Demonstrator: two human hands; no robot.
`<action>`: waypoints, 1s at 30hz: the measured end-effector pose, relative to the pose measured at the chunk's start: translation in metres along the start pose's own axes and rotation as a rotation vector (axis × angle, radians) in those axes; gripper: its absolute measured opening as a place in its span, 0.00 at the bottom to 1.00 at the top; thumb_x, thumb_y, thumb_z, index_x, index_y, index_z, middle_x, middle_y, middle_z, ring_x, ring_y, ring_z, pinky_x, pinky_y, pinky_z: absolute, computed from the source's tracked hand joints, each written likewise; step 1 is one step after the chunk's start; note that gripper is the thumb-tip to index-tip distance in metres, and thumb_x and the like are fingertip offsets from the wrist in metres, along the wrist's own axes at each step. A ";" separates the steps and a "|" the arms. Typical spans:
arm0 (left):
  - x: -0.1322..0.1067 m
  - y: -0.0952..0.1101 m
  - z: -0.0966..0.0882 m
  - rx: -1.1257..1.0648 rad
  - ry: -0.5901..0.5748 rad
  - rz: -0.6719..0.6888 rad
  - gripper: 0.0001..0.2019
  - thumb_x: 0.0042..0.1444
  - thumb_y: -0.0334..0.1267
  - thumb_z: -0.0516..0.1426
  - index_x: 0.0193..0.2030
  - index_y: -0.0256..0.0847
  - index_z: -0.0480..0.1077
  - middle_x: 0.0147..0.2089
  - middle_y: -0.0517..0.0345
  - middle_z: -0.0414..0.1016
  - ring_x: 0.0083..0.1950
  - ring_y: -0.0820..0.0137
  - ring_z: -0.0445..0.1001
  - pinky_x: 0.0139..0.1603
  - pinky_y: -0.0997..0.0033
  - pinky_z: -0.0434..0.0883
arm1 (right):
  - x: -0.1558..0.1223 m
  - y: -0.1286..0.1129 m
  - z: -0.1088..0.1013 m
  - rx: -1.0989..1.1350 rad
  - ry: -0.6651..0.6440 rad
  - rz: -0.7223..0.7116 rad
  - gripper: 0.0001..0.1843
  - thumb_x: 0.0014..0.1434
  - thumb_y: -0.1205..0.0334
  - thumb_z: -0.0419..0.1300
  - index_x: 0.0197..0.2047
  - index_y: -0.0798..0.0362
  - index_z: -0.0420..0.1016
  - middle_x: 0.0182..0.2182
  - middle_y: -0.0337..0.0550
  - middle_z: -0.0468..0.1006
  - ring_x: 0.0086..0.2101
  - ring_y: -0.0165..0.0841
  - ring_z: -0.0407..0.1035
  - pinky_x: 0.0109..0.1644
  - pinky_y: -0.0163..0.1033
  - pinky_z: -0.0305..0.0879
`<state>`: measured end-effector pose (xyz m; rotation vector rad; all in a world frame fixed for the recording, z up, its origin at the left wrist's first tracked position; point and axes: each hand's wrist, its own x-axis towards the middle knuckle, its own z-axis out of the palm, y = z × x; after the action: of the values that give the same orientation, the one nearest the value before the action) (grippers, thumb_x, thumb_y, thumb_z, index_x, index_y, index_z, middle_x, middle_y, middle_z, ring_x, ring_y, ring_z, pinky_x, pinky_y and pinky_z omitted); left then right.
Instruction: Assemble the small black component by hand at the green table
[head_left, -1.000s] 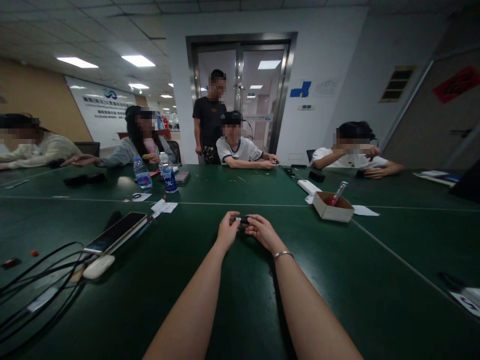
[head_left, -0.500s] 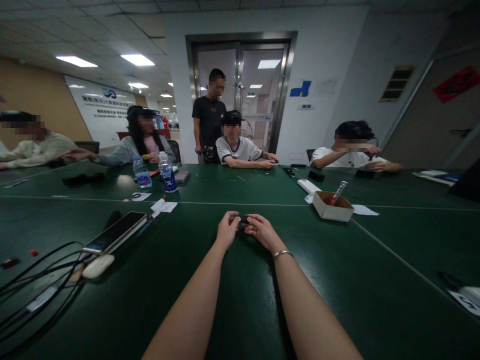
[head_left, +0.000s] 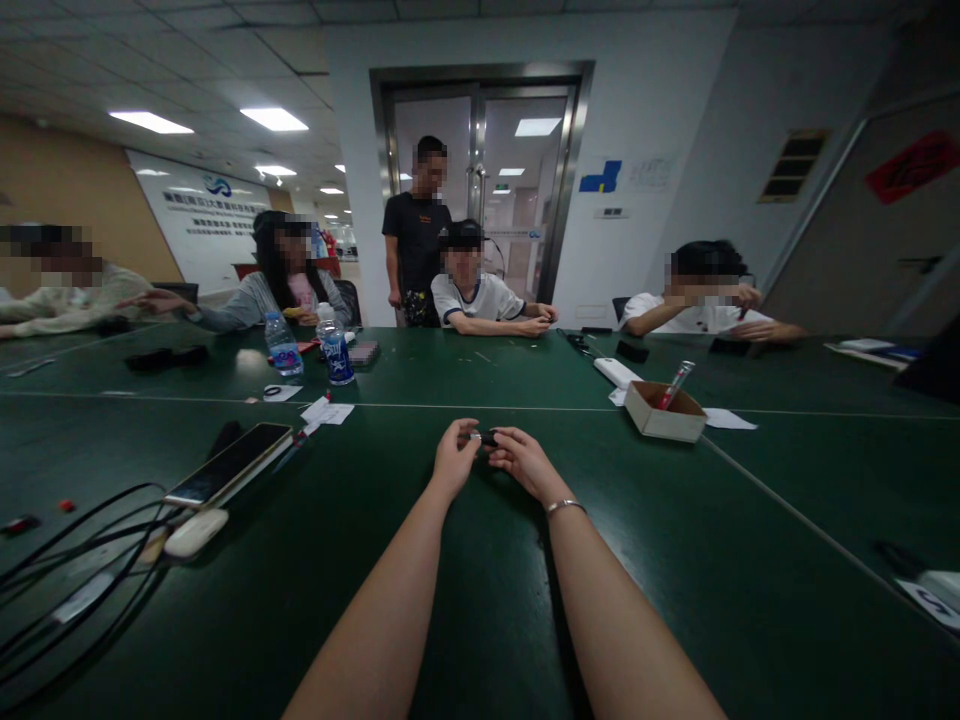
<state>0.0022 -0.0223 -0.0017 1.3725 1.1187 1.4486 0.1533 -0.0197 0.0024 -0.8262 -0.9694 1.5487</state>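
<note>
Straight ahead of me, both arms reach over the green table [head_left: 495, 600]. Between my fingertips is a small dark cylindrical object [head_left: 487, 438] with a shiny silvery end on the left; its exact kind is too small to make out. My left hand [head_left: 454, 462] pinches the silvery end. On the dark end, the fingers of my right hand [head_left: 525, 463] are closed, and a metal bracelet [head_left: 566, 506] circles that wrist. The fingers hide part of the object.
To the left lie a phone [head_left: 231, 465], a white rounded device [head_left: 196, 534] and black cables [head_left: 82, 560]. Two bottles [head_left: 336, 350] stand farther back. An open box [head_left: 666, 415] with a red-and-clear tube is at right. Several people sit across the table; one person [head_left: 420, 235] stands.
My left fingers have shifted slightly, and more of the object's silvery end shows between the hands. My right hand stays nearly in place.
</note>
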 end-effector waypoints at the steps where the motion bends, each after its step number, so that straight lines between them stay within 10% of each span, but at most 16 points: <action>1: 0.000 -0.001 0.000 0.009 -0.003 0.014 0.14 0.53 0.33 0.58 0.48 0.40 0.70 0.45 0.51 0.72 0.40 0.70 0.72 0.34 0.77 0.71 | 0.000 0.000 0.000 -0.001 -0.003 0.000 0.12 0.52 0.64 0.69 0.39 0.55 0.73 0.29 0.44 0.78 0.25 0.29 0.73 0.34 0.36 0.73; 30: -0.001 0.003 0.001 0.040 0.005 -0.034 0.10 0.57 0.36 0.55 0.44 0.38 0.71 0.40 0.51 0.73 0.37 0.70 0.72 0.28 0.78 0.69 | -0.003 -0.004 0.003 0.005 -0.011 0.011 0.11 0.54 0.67 0.67 0.40 0.58 0.72 0.29 0.48 0.79 0.27 0.30 0.74 0.33 0.34 0.73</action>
<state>0.0028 -0.0234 0.0009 1.3721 1.1741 1.4129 0.1532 -0.0232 0.0075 -0.8212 -0.9699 1.5658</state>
